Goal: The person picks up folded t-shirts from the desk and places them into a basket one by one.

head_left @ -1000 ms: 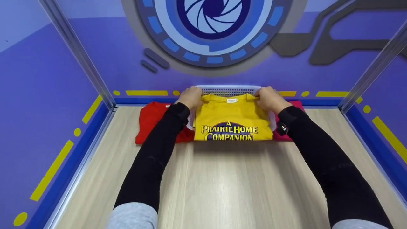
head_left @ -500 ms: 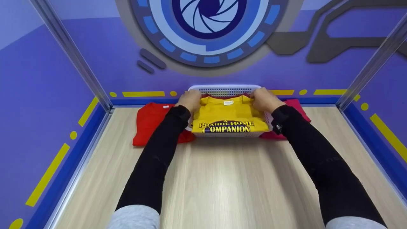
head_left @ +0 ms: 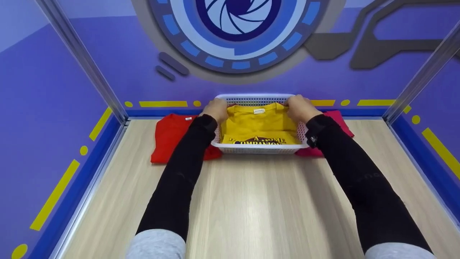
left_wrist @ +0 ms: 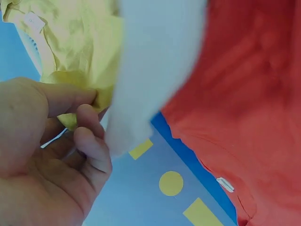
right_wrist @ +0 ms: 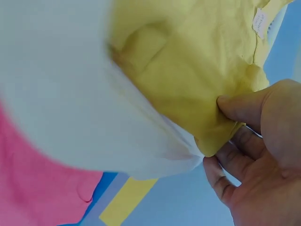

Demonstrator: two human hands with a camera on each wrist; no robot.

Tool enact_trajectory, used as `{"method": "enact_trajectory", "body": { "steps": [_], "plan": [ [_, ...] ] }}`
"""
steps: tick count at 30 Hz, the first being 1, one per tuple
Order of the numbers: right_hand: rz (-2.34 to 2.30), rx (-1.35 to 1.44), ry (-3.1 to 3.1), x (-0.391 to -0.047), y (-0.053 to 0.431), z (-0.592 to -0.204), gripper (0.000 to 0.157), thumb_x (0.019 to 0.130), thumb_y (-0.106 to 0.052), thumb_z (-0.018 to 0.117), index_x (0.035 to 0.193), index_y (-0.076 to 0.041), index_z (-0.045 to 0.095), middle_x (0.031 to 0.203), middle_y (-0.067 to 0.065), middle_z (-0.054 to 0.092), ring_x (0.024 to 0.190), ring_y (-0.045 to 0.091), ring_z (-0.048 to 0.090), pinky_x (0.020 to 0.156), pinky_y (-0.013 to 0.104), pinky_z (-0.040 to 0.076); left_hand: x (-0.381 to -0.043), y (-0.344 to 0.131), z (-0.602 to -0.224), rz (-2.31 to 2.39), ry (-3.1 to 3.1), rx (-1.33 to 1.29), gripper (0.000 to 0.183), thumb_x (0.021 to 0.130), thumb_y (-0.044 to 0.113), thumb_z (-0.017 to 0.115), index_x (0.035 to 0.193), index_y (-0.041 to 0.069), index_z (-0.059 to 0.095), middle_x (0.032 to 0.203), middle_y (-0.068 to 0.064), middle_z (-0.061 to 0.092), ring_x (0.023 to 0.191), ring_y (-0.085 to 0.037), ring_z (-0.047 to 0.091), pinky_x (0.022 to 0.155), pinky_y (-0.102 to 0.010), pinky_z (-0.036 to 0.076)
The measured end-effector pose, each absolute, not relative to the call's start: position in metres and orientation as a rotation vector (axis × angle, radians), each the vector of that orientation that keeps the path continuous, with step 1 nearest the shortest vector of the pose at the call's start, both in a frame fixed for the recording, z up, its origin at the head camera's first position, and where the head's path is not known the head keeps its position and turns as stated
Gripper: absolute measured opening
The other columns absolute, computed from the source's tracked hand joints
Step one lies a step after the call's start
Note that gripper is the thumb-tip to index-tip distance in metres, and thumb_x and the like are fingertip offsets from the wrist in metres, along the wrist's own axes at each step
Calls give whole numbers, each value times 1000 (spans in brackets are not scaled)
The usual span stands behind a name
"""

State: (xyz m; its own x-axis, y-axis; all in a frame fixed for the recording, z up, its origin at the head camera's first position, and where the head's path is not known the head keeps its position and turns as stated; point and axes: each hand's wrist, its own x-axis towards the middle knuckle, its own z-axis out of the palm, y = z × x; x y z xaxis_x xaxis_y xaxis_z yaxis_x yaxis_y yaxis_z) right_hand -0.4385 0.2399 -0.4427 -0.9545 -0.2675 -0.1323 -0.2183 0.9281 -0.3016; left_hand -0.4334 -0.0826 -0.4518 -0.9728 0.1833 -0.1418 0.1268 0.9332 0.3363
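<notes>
The folded yellow shirt (head_left: 257, 124) had sunk into the white basket (head_left: 258, 146): its lower edge, previously over the front rim, now lay behind it, so the lowering appeared nearly complete. Left hand (head_left: 216, 108) and right hand (head_left: 300, 108) each kept a pinching grip on one shoulder. Red shirt (head_left: 170, 138) and pink shirt (head_left: 339, 121) crowded the sides, the wall (head_left: 125, 54) the back; tabletop (head_left: 244, 201) in front offered room.

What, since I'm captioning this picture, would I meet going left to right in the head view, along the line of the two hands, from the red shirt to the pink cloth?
Red shirt, left hand, yellow shirt, right hand, pink cloth.
</notes>
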Motion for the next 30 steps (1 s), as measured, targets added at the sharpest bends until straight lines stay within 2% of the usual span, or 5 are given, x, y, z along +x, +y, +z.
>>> {"method": "enact_trajectory", "body": {
  "steps": [5,12,17,26,30],
  "plan": [
    [-432,-351,2939,-443,241,-443,49,95,4,62,144,4,69,145,33,68,137,50,62,116,57,52,-438,-79,-451,591,2916,154,34,109,28,72,131,2,72,145,-23,69,121,-38,70,106,-47,57],
    [-305,-340,2980,-452,237,-443,43,97,-1,64,139,2,74,140,31,71,133,51,63,118,61,48,-439,-75,-452,600,2951,128,34,107,16,71,137,-1,70,147,-23,69,128,-39,70,110,-47,58],
    [-273,-358,2995,-457,234,-445,39,99,-2,64,135,3,75,136,31,73,129,50,65,122,62,43,-442,-74,-454,599,2950,92,34,106,16,73,136,-1,71,148,-22,69,133,-39,68,116,-48,55],
    [-256,-339,3083,-463,233,-453,21,101,-7,65,111,7,78,117,32,77,114,50,68,110,64,43,-443,-73,-455,590,2968,100,30,109,8,63,136,-2,71,149,-23,68,135,-40,67,120,-48,53],
    [-281,-369,3094,-461,231,-452,21,101,-4,63,109,8,79,116,32,77,112,50,69,104,61,48,-443,-74,-455,546,2971,160,24,109,8,60,125,-3,74,147,-23,69,136,-40,67,122,-49,51]
  ]
}}
